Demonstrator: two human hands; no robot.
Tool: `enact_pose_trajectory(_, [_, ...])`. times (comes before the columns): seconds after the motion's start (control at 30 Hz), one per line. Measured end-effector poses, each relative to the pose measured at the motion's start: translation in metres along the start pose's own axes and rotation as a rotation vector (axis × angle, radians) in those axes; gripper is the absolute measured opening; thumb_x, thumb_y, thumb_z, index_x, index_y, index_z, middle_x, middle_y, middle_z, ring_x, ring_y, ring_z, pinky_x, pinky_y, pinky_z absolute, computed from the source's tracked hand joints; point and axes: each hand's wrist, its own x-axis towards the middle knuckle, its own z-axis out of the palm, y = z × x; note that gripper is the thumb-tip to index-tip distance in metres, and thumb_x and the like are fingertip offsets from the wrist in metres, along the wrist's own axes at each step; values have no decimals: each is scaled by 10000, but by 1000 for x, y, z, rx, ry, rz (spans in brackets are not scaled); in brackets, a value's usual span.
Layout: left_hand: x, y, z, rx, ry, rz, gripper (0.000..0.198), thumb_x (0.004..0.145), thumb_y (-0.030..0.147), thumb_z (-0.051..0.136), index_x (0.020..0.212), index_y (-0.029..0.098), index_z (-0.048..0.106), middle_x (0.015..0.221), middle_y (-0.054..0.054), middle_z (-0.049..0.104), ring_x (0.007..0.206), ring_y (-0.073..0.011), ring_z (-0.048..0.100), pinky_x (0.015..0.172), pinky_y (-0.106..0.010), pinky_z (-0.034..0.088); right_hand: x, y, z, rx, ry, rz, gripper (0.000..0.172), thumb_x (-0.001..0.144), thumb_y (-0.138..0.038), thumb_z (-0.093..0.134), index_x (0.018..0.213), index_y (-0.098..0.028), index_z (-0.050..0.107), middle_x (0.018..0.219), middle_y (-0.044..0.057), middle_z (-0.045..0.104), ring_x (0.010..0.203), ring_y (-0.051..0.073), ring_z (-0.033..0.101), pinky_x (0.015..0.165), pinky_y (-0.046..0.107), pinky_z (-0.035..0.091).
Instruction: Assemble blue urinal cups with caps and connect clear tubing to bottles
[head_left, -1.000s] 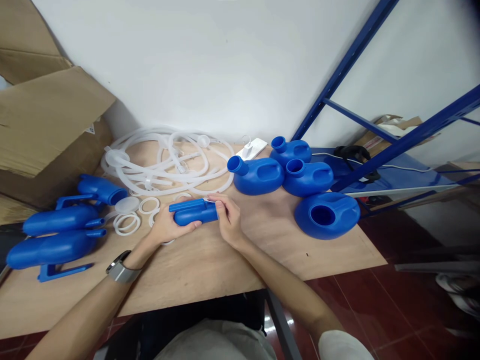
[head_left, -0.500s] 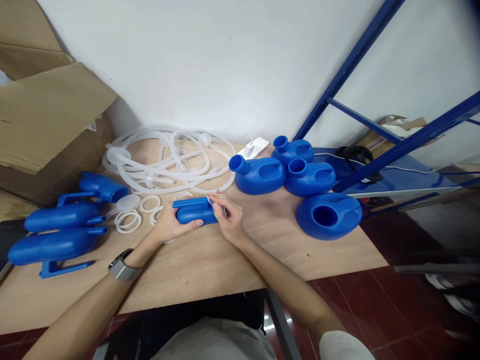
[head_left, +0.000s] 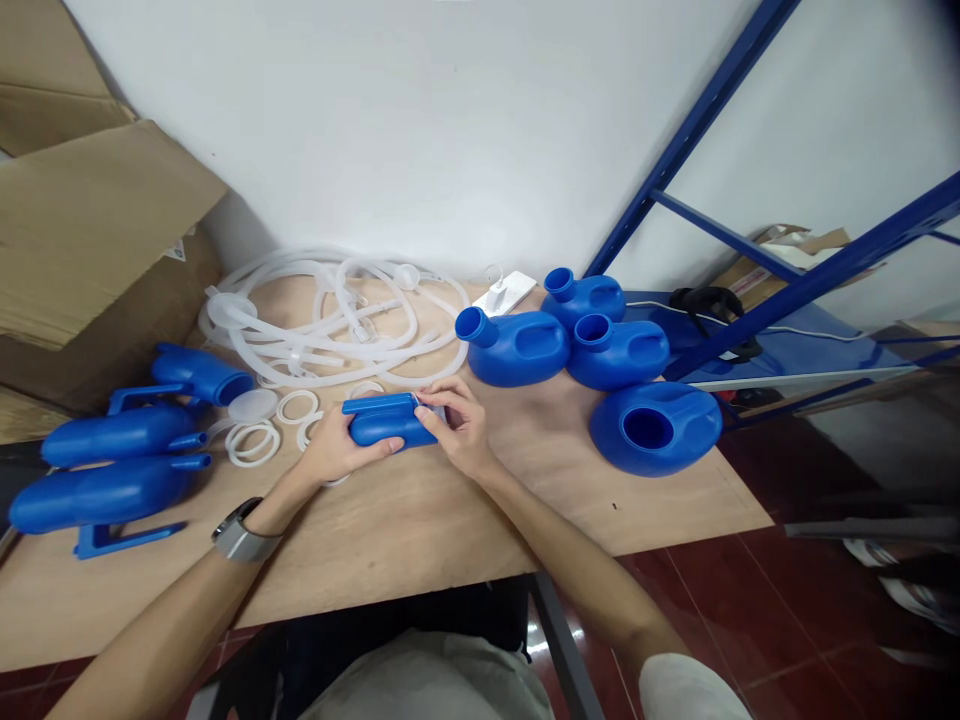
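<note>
My left hand (head_left: 334, 440) wraps round the near end of a blue plastic urinal bottle (head_left: 375, 428), with its thumb along the side. The bottle lies sideways just above the table, its straight handle (head_left: 379, 402) uppermost. At the bottle's right end, my right hand (head_left: 461, 425) is closed, thumb and fingers pinching a thin white piece (head_left: 417, 399) against it. The fingers mostly cover that piece, so its full shape is hidden. White rings (head_left: 253, 444) and a round translucent cap (head_left: 253, 405) lie left of my hands.
Translucent tubing (head_left: 337, 350) lies coiled behind my hands. Blue bottles (head_left: 112, 490) lie at the left, and several more (head_left: 517, 350) stand at the right. A cardboard box (head_left: 105, 230) stands back left; a white power strip (head_left: 510, 292) sits by the wall. A blue rack (head_left: 697, 225) rises at the right.
My right fingers have shifted slightly at the bottle's end, with the index finger more raised and bent. Both hands still grip in the same place. The view has shifted slightly.
</note>
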Motion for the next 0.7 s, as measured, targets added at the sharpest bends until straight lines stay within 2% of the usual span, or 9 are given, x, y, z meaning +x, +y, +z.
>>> enact_pose_trajectory(0.27, [1,1,0,8,33,-1,545,775,602,812,1116,180,753,1008,-80,819,891,-296,779,826,-402,649,-5,-1,3,-121,35,-185,279,1027,-234,670,1267,-277,805,1054,56,759,926,165,737,881,324,647])
enact_pose_trajectory(0.43, [0,2,2,36,5,22,552,797,589,797,1165,179,767,1044,-88,825,899,-298,788,839,-406,653,-8,2,2,-248,37,-226,310,1049,-253,629,1318,-288,781,1024,60,753,920,173,747,872,335,659])
enact_pose_trajectory(0.7, [1,15,7,50,2,21,544,818,546,751,1232,193,767,1096,-71,827,949,-293,790,878,-388,651,-10,3,1,-287,31,-386,491,1029,-107,620,1487,-283,661,1100,79,757,1011,189,748,890,328,651])
